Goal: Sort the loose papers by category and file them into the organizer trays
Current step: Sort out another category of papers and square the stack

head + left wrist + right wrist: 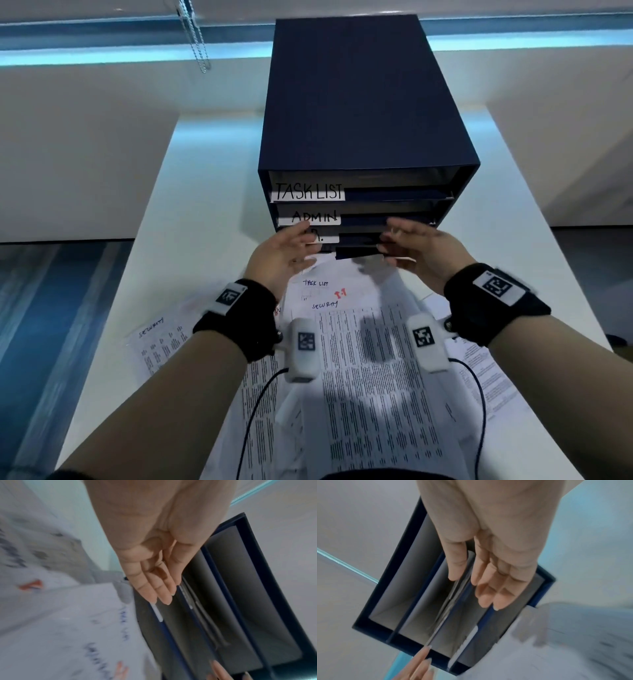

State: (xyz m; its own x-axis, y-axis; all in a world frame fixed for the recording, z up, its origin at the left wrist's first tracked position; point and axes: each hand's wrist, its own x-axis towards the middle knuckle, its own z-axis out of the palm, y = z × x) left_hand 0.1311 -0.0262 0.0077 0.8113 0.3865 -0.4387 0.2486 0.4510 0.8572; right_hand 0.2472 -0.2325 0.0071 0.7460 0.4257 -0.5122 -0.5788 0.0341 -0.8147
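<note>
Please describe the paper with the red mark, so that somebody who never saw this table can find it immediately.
Find the dark blue organizer standing on the white table. Directly in front of its lowest trays, between the left hand and the right hand, lies the sheet with the red mark. It has "TASK LIST" handwritten at the top and a small red scribble beside it, unlike the densely printed pages around it.

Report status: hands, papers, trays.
Left hand open, right hand open, both empty at organizer front. Papers loose on table. Nothing blocking trays.

Left hand (154, 555) before organizer (240, 615)
</note>
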